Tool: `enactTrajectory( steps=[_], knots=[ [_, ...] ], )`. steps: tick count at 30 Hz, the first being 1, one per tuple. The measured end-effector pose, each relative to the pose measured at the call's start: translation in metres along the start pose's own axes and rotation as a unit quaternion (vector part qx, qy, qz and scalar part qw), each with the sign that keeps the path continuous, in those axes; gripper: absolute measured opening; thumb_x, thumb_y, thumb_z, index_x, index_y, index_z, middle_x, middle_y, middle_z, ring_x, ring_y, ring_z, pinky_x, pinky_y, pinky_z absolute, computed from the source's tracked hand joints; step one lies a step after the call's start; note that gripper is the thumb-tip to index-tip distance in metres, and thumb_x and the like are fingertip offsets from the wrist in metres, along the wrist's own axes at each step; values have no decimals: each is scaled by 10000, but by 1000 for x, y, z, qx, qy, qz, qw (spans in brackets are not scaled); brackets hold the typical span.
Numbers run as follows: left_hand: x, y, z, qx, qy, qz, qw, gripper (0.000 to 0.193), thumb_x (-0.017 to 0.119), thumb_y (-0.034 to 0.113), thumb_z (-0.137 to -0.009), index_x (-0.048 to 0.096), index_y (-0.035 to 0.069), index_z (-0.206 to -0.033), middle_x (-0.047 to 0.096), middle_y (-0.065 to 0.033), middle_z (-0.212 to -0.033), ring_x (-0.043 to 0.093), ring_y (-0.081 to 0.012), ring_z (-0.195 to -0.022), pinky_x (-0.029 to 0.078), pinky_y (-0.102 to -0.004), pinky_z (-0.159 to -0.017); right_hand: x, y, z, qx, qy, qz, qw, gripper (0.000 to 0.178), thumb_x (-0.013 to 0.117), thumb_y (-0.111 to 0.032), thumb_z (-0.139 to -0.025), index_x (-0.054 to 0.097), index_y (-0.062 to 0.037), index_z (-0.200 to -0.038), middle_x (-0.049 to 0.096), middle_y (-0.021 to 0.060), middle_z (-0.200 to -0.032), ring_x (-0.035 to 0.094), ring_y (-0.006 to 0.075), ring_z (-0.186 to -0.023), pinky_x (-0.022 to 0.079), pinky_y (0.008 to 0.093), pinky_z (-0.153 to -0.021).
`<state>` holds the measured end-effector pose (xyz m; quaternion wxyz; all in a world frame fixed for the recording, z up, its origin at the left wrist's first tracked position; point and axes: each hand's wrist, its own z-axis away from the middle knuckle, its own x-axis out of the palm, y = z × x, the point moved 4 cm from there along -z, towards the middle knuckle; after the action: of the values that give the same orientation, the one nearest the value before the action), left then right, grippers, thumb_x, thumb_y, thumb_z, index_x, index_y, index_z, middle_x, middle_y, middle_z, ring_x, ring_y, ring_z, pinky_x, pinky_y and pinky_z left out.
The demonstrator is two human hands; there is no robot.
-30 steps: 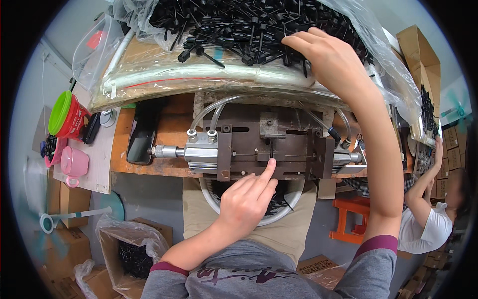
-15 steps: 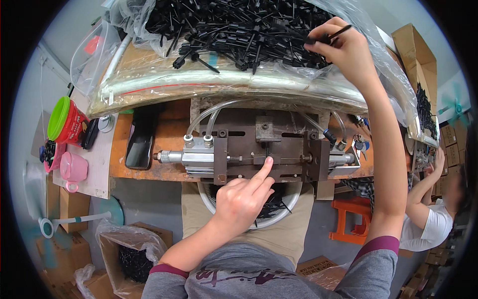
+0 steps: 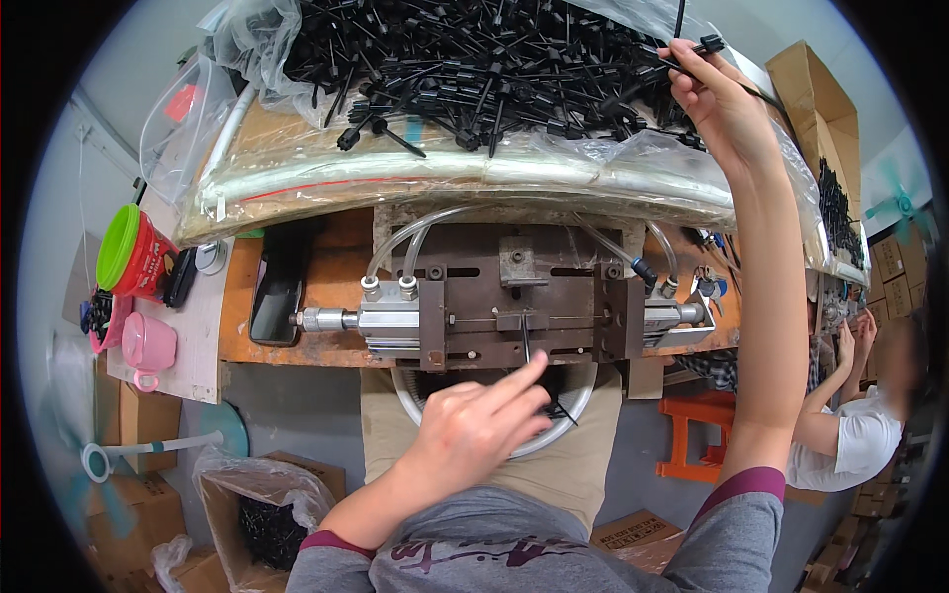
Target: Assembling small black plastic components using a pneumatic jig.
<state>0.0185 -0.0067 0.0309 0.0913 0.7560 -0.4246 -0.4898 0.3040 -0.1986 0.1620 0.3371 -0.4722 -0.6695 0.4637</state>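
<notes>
My left hand point(image 3: 479, 425) is in front of a metal fixture point(image 3: 484, 341), index finger stretched out and the others loosely bent, with nothing held. Its fingertip is beside a thin black stem point(image 3: 526, 342) that leans out from the small block in the fixture's middle. At the upper right, my right hand point(image 3: 730, 114) pinches a black plastic stem with a ribbed head point(image 3: 709, 44) between thumb and fingers. It is at the right edge of a big heap of similar black stemmed parts point(image 3: 455, 84); other stems close to the fingers overlap the held one.
Clear tubes point(image 3: 420, 237) run to the air cylinders point(image 3: 390, 326) on the fixture. A phone point(image 3: 277, 296), a pink cup point(image 3: 148, 343) and a red-green tub point(image 3: 133, 255) lie left. Below the fixture is a white-rimmed round container point(image 3: 583, 400). Another person point(image 3: 855, 435) sits right.
My right hand has moved right and away from me with a black part. My left fingertip has drawn back from the fixture's block, and a black stem now tilts toward me there.
</notes>
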Motion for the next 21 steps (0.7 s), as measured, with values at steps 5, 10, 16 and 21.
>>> enactTrajectory(
  steps=[5, 10, 16, 21],
  knots=[
    [-28, 1, -10, -74, 48, 228, 970, 713, 876, 157, -639, 586, 22, -1276, 604, -160, -1270, 663, -125, -772, 533, -223, -625, 58, -12, 67, -38, 4, -15, 999, 128, 594, -103, -936, 590, -15, -1028, 625, 65, -970, 530, 73, -711, 435, 209, -633],
    [-37, -6, -18, -139, 144, 309, 930, 681, 813, -1, -674, 524, -78, -1285, 610, -193, -1217, 686, -207, -874, 577, -291, -739, 101, 15, 153, 132, -8, -216, 968, 125, 575, -131, -960, 548, -38, -1040, 615, 63, -975, 510, 33, -631, 413, 164, -551],
    [-32, 0, -2, -91, 82, 287, 950, 343, 786, -44, -678, 720, -16, -1013, 688, -141, -944, 648, -133, -706, 525, -235, -592, 111, 40, 201, 186, -34, -333, 924, 122, 526, -117, -977, 529, -23, -1054, 580, 114, -1009, 473, 59, -630, 401, 193, -588],
    [-31, 10, 4, -23, 41, 188, 981, 358, 821, 67, -626, 724, 16, -968, 670, -100, -938, 639, -233, -771, 515, -303, -669, 88, 43, 203, 128, 66, -253, 957, 159, 522, -107, -978, 512, 0, -1095, 581, 117, -1010, 462, 63, -624, 402, 187, -587]
  ],
)
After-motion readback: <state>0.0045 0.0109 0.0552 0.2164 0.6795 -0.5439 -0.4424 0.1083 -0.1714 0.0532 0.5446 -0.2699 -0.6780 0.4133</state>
